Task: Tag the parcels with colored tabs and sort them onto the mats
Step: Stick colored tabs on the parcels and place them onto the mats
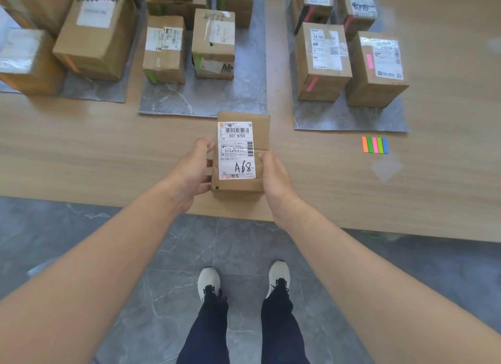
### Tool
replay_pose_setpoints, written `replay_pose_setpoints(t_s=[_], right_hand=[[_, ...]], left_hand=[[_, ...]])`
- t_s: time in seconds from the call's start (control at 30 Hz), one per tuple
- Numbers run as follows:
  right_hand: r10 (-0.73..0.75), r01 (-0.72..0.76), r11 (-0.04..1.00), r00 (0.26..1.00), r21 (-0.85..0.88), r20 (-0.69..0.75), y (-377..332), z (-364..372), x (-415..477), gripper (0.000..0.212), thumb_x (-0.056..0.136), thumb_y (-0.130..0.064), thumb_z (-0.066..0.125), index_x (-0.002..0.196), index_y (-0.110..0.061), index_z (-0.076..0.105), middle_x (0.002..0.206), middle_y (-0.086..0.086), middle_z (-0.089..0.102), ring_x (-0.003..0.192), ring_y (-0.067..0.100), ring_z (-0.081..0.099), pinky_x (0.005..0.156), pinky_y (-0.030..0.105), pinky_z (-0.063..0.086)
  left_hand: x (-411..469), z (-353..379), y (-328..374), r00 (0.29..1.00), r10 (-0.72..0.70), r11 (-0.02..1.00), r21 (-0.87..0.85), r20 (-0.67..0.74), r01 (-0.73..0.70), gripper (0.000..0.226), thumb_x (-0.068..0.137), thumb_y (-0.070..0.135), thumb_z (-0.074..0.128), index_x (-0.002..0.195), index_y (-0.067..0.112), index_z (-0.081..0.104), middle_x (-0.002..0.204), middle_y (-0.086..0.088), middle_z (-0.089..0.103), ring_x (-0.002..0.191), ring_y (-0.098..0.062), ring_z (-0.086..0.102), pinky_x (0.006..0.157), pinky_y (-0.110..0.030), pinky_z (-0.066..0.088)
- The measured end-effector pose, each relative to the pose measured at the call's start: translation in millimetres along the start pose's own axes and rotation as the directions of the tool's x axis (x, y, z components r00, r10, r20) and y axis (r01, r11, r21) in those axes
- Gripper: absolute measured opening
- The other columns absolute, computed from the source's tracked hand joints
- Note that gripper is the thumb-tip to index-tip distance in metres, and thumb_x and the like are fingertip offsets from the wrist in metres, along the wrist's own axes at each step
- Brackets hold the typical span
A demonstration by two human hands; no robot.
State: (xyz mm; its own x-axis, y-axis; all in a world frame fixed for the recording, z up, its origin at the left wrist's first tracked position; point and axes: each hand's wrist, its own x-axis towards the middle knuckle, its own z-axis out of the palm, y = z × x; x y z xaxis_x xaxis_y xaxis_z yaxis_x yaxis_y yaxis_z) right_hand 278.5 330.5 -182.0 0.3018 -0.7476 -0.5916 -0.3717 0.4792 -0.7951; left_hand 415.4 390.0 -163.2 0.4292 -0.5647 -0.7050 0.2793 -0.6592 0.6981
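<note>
Head view: one small cardboard parcel point(241, 152), label marked A68 facing up, is at the near edge of the desk point(81, 152), just in front of the middle mat point(206, 97). The left hand point(193, 171) holds its left side and the right hand point(273, 179) its right; both grips are closed on it. A strip of colored tabs point(375, 145) lies on the desk near the right mat point(347, 116).

We see both hands, left hand point(193, 166) and right hand point(273, 177), gripping a labelled parcel point(241, 152) over the counter point(108, 152), colored tabs point(375, 145) lying nearby.
</note>
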Motion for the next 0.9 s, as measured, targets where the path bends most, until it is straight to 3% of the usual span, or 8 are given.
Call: replay_pose_setpoints(t_s=[0.17,0.27,0.43,0.5,0.57,0.7,0.8,0.9], right_hand=[[-0.001,0.001,1.0,1.0,0.031,-0.021,-0.4,-0.6,-8.4,0.029,0.11,-0.031,0.033,0.118,-0.024,0.06,0.088,-0.025,0.056,0.066,-0.022,0.054,0.059,0.002,0.038],[-0.008,0.014,0.998,0.996,0.061,-0.092,-9.1,1.8,-14.8,0.028,0.106,-0.032,0.036,0.097,-0.023,0.061,0.08,-0.017,0.063,0.073,0.0,0.054,0.068,0.023,0.04],[-0.046,0.067,0.989,0.987,0.131,-0.157,-28.1,-3.8,-24.0,0.024,0.104,-0.03,0.039,0.085,-0.022,0.053,0.079,-0.012,0.056,0.074,0.007,0.051,0.072,0.026,0.041],[-0.078,0.105,0.982,0.983,0.16,-0.166,-32.2,-12.6,-29.3,0.025,0.105,-0.029,0.041,0.089,-0.019,0.058,0.079,-0.012,0.057,0.063,-0.005,0.054,0.063,0.012,0.042],[-0.093,0.123,0.977,0.981,0.173,-0.173,-36.7,-22.9,-34.9,0.03,0.106,-0.027,0.042,0.096,-0.006,0.062,0.08,-0.009,0.056,0.056,-0.005,0.053,0.05,0.006,0.039],[-0.103,0.149,0.965,0.972,0.214,-0.213,-45.8,-48.4,-35.2,0.037,0.102,-0.035,0.041,0.094,-0.001,0.056,0.085,-0.001,0.048,0.076,0.015,0.046,0.07,0.032,0.04],[-0.073,0.129,0.966,0.967,0.222,-0.245,-48.0,-77.6,-27.5,0.032,0.105,-0.033,0.042,0.076,-0.02,0.046,0.072,-0.008,0.04,0.069,0.012,0.038,0.069,0.032,0.035],[-0.058,0.112,0.966,0.972,0.235,-0.229,-46.4,-111.1,-7.5,0.036,0.106,-0.032,0.044,0.097,-0.001,0.06,0.08,0.007,0.057,0.078,0.022,0.054,0.073,0.032,0.043]], left_hand=[[-6.5,7.6,0.6,0.999,0.047,0.999,0.017,-0.016,-0.047,0.034,0.106,0.04,0.032,0.082,0.035,0.055,0.083,0.012,0.057,0.073,-0.008,0.054,0.083,-0.029,0.044],[-19.3,14.4,8.9,0.992,0.122,0.991,0.066,-0.031,-0.12,0.034,0.108,0.038,0.033,0.077,0.034,0.049,0.077,0.023,0.047,0.059,0.011,0.05,0.055,-0.004,0.037],[-26.0,20.1,25.2,0.981,0.191,0.98,0.056,0.029,-0.192,0.04,0.106,0.045,0.035,0.105,0.02,0.066,0.079,0.015,0.071,0.049,0.011,0.06,0.04,-0.005,0.038],[-30.9,25.5,33.6,0.977,0.203,0.978,0.046,0.058,-0.206,0.036,0.105,0.048,0.034,0.106,0.025,0.062,0.079,0.019,0.069,0.065,0.006,0.063,0.058,-0.008,0.045],[-36.2,35.6,43.0,0.977,0.193,0.98,0.04,0.091,-0.197,0.042,0.101,0.057,0.035,0.127,0.031,0.056,0.111,0.016,0.062,0.1,-0.003,0.057,0.087,-0.021,0.038],[-43.6,63.5,57.5,0.978,0.166,0.983,0.058,0.126,-0.174,0.069,0.081,0.071,0.042,0.14,0.036,0.053,0.132,0.014,0.051,0.13,-0.013,0.045,0.117,-0.039,0.028],[-42.6,94.1,64.1,0.978,0.152,0.984,0.069,0.145,-0.163,0.075,0.076,0.072,0.043,0.141,0.035,0.055,0.139,0.013,0.053,0.14,-0.018,0.041,0.122,-0.047,0.024],[-32.9,132.6,69.0,0.967,0.135,0.99,0.01,0.214,-0.14,0.057,0.097,0.062,0.039,0.142,0.03,0.055,0.144,0.002,0.055,0.14,-0.018,0.043,0.122,-0.046,0.026]])
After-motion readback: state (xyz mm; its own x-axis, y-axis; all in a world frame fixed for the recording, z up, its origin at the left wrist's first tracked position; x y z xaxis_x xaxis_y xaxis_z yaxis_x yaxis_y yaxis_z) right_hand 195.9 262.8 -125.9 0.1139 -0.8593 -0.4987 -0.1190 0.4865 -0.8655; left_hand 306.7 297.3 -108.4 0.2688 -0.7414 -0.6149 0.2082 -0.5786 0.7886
